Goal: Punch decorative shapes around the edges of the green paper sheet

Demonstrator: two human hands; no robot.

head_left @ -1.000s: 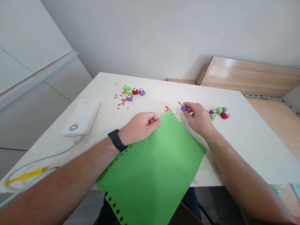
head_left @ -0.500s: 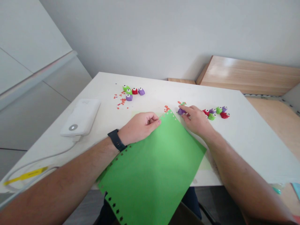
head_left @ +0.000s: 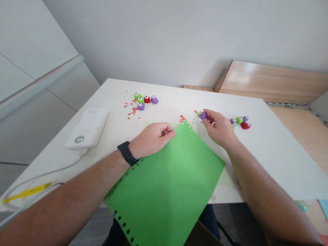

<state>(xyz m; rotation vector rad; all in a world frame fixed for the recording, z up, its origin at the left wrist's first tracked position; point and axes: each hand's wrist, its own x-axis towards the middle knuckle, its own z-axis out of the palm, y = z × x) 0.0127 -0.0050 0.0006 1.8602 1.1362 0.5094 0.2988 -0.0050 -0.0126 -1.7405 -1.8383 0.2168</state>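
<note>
A sheet of green paper [head_left: 169, 177] slopes from the table down over my lap, with small shaped holes along its left edge and top corner. My left hand [head_left: 156, 138], wearing a dark watch [head_left: 127, 153], pinches the sheet near that top corner. In the fingers of my right hand [head_left: 220, 128] is a purple craft punch [head_left: 203, 115], above a few green and red paper bits [head_left: 198, 113]. Behind that hand sit more punches: a purple one [head_left: 232, 121], a green one [head_left: 239, 120] and a red one [head_left: 246, 126], among others partly hidden.
Several more punches, including a red one [head_left: 147, 99], stand at the back left beside scattered red paper bits [head_left: 133, 111]. A white power bank [head_left: 88, 128] with a cable lies on the left of the white table [head_left: 276, 153]. A wooden board [head_left: 276, 82] rises behind on the right.
My right hand has moved right and slightly back with the purple punch, turning it, and uncovering green paper bits on the table. The left hand and paper have stayed in place.
</note>
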